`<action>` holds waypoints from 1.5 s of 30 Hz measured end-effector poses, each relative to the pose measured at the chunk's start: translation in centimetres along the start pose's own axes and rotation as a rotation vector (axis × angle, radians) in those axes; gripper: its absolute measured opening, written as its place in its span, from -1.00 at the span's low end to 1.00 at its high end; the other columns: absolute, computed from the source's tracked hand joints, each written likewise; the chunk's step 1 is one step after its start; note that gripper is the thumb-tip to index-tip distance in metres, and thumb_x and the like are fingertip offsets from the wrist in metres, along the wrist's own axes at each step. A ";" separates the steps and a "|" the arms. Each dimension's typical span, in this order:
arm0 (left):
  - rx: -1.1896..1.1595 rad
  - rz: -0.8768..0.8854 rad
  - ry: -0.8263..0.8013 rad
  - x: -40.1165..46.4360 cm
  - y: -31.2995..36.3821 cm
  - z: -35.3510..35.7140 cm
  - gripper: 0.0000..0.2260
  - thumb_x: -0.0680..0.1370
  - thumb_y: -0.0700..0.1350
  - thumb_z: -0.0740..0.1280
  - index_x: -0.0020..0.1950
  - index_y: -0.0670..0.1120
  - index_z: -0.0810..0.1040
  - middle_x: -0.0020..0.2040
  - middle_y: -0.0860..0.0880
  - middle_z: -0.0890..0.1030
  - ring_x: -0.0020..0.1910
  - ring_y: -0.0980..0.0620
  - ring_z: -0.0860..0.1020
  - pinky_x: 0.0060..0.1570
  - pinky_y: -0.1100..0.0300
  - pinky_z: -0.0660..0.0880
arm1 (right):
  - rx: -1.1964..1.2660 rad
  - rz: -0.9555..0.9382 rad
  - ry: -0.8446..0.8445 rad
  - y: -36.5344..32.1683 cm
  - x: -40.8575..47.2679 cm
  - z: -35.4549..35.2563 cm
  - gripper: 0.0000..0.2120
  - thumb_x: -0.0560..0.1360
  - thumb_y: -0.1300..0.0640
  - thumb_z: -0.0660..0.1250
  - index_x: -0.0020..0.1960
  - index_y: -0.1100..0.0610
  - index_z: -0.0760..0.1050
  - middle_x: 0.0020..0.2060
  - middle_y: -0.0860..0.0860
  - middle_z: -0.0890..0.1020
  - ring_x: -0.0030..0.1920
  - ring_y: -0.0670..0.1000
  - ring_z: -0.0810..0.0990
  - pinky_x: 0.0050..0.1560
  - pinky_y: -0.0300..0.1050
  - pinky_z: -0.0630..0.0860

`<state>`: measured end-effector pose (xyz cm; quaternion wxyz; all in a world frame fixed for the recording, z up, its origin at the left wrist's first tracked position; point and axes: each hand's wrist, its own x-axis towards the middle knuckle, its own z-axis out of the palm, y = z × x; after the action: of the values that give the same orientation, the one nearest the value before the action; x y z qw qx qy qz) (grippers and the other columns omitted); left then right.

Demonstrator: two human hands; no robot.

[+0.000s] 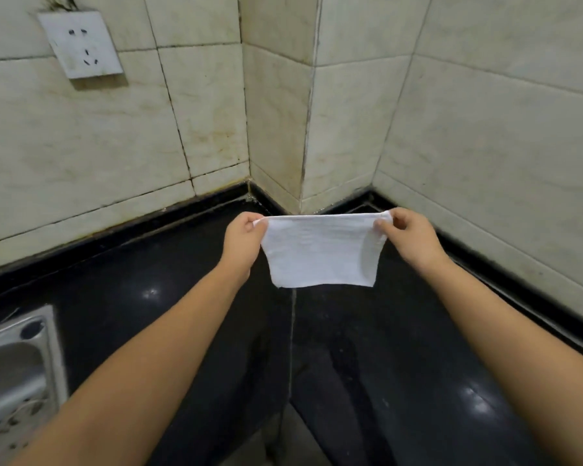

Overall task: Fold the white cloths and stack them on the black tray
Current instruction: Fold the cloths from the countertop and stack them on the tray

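Black counter (182,331) | sink (17,375) left | hands pinch white cloth (320,252) corners aloft

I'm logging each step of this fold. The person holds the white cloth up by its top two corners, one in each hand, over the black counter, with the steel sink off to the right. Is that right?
Not quite: the steel sink is off to the left, not the right, as the head view shows. The rest stands: the left hand and right hand each pinch a top corner of the white cloth, held up over the black counter.
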<state>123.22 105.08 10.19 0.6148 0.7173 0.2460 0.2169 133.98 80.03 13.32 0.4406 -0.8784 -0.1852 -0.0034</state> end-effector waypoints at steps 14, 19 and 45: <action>0.398 -0.182 -0.625 -21.6 -12.3 3.4 -0.92 0.52 -0.20 0.35 -0.15 -0.05 0.56 -0.24 0.01 0.59 -0.25 0.16 0.52 -0.18 0.26 0.42 | -0.005 0.388 -0.408 16.9 -25.6 -4.0 -0.89 0.49 0.17 0.38 -0.17 0.20 0.55 -0.35 -0.03 0.54 -0.29 -0.10 0.48 -0.23 -0.19 0.39; 0.520 -0.125 -0.545 -20.2 -12.5 4.8 -0.94 0.55 -0.14 0.30 -0.10 -0.08 0.55 -0.16 0.00 0.59 -0.17 0.10 0.53 -0.16 0.19 0.45 | -0.001 0.425 -0.340 17.9 -24.4 -3.3 -0.86 0.50 0.16 0.37 -0.15 0.24 0.55 -0.33 0.03 0.53 -0.27 -0.05 0.46 -0.21 -0.12 0.38; 1.178 0.192 -0.299 -17.1 -17.0 6.2 -0.42 0.42 0.29 0.12 0.20 -0.10 0.52 0.09 -0.09 0.58 0.04 -0.08 0.58 0.01 0.00 0.50 | -0.676 0.092 -0.644 7.7 -9.5 14.4 -0.71 0.54 0.04 0.24 0.24 0.08 0.43 0.24 0.11 0.38 0.28 0.14 0.33 0.24 0.05 0.31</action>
<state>112.08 91.76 -7.67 0.1206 0.9780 0.1700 -0.0042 125.36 83.93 -3.02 0.0494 -0.9363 -0.2619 0.2288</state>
